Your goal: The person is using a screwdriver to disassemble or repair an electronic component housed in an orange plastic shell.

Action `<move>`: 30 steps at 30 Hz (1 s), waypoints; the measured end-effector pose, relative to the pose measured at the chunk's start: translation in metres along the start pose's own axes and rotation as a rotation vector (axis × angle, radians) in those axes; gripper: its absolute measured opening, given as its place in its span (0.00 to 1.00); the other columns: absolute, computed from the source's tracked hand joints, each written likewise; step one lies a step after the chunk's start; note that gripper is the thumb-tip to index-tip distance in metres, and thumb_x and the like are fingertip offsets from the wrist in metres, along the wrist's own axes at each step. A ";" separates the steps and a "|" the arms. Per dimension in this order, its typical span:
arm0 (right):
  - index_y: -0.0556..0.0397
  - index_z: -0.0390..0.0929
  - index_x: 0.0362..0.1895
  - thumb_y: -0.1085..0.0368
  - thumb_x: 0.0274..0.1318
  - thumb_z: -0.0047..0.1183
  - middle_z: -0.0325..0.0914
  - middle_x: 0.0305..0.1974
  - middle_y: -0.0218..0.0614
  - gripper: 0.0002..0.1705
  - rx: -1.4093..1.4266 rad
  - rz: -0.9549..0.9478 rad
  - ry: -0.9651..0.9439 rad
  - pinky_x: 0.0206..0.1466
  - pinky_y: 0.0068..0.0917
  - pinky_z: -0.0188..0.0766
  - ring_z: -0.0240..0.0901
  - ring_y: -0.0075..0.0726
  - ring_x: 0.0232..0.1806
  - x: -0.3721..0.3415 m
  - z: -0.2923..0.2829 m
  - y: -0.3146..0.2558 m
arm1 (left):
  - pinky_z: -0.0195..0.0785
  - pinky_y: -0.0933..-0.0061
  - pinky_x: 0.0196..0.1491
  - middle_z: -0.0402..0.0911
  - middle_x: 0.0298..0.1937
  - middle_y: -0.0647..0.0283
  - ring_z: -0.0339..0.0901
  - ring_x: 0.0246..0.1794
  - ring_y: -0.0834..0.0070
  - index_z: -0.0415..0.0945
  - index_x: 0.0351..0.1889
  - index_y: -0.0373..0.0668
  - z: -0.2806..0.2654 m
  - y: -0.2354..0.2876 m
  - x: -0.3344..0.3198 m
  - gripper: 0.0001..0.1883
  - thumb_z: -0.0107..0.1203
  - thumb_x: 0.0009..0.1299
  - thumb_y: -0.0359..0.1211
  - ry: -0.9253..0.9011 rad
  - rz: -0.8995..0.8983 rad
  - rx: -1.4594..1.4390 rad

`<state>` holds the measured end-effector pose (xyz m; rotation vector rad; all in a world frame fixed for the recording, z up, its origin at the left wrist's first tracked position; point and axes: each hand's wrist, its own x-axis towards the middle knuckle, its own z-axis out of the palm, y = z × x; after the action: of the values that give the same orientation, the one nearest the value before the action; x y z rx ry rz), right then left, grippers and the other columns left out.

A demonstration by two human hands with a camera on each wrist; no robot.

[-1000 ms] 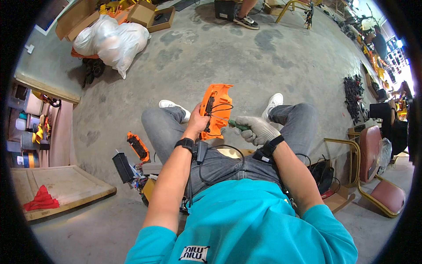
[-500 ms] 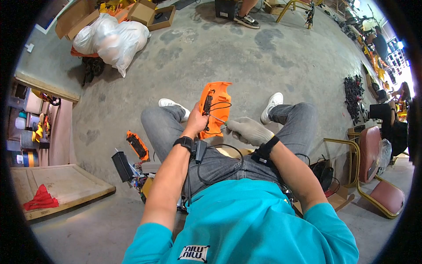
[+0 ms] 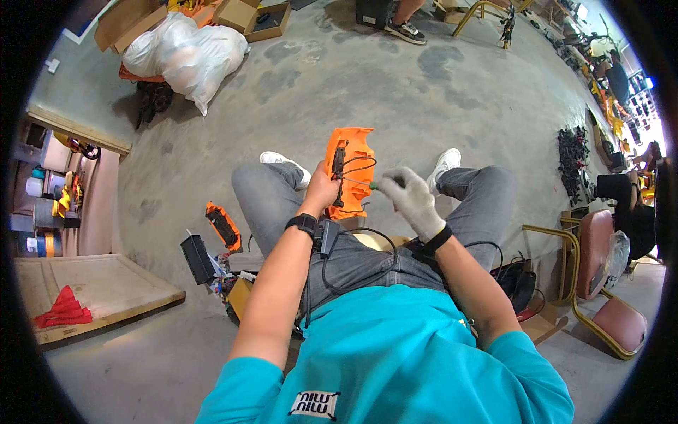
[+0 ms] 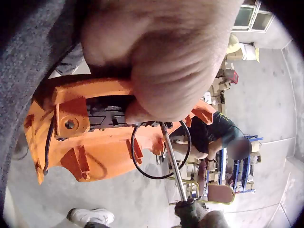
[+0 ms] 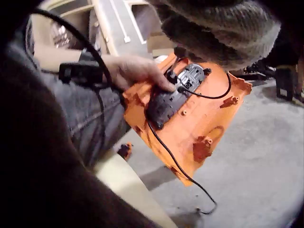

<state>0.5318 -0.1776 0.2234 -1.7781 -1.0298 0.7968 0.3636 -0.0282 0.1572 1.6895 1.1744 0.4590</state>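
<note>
My bare left hand [image 3: 323, 189] grips the edge of an orange plastic shell [image 3: 360, 152], its thumb on the black part [image 5: 166, 107] fixed inside. A black cable [image 4: 134, 161] loops out from that part. In the left wrist view a screwdriver shaft [image 4: 175, 164] reaches the black part beside my thumb. My gloved right hand [image 3: 415, 201] is at the green handle [image 3: 373, 186], fingers bent round its end. The right wrist view shows the glove [image 5: 223, 33] above the shell, with the screwdriver mostly hidden.
A second orange shell [image 3: 223, 226] with a black part lies on the floor at the left, near a black box [image 3: 197, 259]. White bags [image 3: 185, 60] and cartons stand at the back left. A chair [image 3: 595, 254] is at the right; another person's shoe [image 3: 405, 32] is at the back.
My right hand has turned on the screwdriver, its back and fingers now more upright. The left hand still holds the shell, which has shifted slightly in the head view.
</note>
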 end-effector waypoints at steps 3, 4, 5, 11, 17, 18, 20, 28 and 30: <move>0.62 0.77 0.46 0.52 0.63 0.51 0.79 0.29 0.38 0.23 0.212 0.212 0.030 0.32 0.26 0.73 0.75 0.25 0.27 0.003 -0.010 -0.012 | 0.71 0.62 0.56 0.81 0.54 0.48 0.79 0.55 0.55 0.66 0.64 0.34 -0.001 0.003 0.002 0.27 0.56 0.66 0.22 -0.054 -0.068 0.058; 0.61 0.76 0.45 0.51 0.65 0.48 0.77 0.30 0.35 0.23 0.204 0.267 -0.007 0.29 0.23 0.72 0.73 0.23 0.26 0.005 -0.012 -0.008 | 0.71 0.62 0.56 0.81 0.54 0.48 0.79 0.55 0.55 0.66 0.64 0.34 0.000 0.003 0.001 0.26 0.56 0.66 0.22 -0.050 -0.068 0.045; 0.59 0.76 0.45 0.50 0.67 0.46 0.76 0.31 0.33 0.22 0.198 0.324 -0.047 0.27 0.21 0.71 0.70 0.21 0.25 0.005 -0.014 -0.005 | 0.71 0.62 0.56 0.81 0.54 0.48 0.79 0.55 0.55 0.66 0.64 0.34 0.000 0.003 0.001 0.26 0.56 0.66 0.22 -0.045 -0.071 0.032; 0.59 0.74 0.44 0.52 0.67 0.46 0.73 0.28 0.32 0.21 0.074 0.221 -0.259 0.25 0.21 0.70 0.69 0.20 0.22 0.007 -0.020 -0.005 | 0.72 0.61 0.55 0.80 0.53 0.47 0.79 0.53 0.55 0.66 0.62 0.31 -0.002 -0.003 0.003 0.24 0.55 0.67 0.22 -0.044 -0.108 0.044; 0.62 0.74 0.44 0.59 0.61 0.53 0.78 0.31 0.38 0.17 0.086 -0.071 0.002 0.25 0.25 0.72 0.74 0.25 0.23 0.005 -0.008 0.009 | 0.71 0.62 0.56 0.80 0.53 0.47 0.79 0.54 0.55 0.65 0.63 0.30 -0.003 0.003 0.001 0.24 0.54 0.67 0.22 -0.069 -0.153 0.079; 0.62 0.74 0.44 0.59 0.61 0.53 0.78 0.31 0.38 0.17 0.088 -0.071 0.006 0.25 0.25 0.72 0.74 0.25 0.23 0.004 -0.005 0.012 | 0.71 0.62 0.56 0.80 0.53 0.47 0.79 0.54 0.55 0.65 0.63 0.30 -0.003 0.005 0.001 0.24 0.54 0.67 0.22 -0.071 -0.151 0.082; 0.63 0.74 0.44 0.58 0.63 0.51 0.77 0.29 0.37 0.17 0.189 0.015 0.052 0.26 0.25 0.73 0.75 0.26 0.24 0.002 -0.001 0.007 | 0.70 0.62 0.57 0.80 0.54 0.46 0.79 0.54 0.55 0.65 0.63 0.30 -0.003 0.003 0.001 0.24 0.54 0.67 0.22 -0.078 -0.120 0.099; 0.60 0.73 0.52 0.58 0.67 0.48 0.76 0.30 0.33 0.18 0.189 0.270 -0.209 0.30 0.22 0.74 0.73 0.21 0.26 0.008 -0.021 -0.002 | 0.70 0.63 0.58 0.80 0.53 0.46 0.78 0.55 0.55 0.67 0.61 0.31 -0.002 0.000 0.001 0.23 0.54 0.66 0.22 -0.046 -0.122 0.042; 0.60 0.73 0.52 0.58 0.67 0.48 0.76 0.30 0.33 0.19 0.174 0.201 -0.174 0.30 0.22 0.74 0.72 0.21 0.26 0.009 -0.013 0.011 | 0.70 0.63 0.57 0.80 0.53 0.46 0.79 0.55 0.55 0.67 0.60 0.31 -0.001 -0.003 0.003 0.23 0.54 0.66 0.22 -0.042 -0.119 0.043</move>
<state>0.5505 -0.1774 0.2174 -1.7021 -0.8714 1.1470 0.3627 -0.0253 0.1538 1.6475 1.2543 0.3246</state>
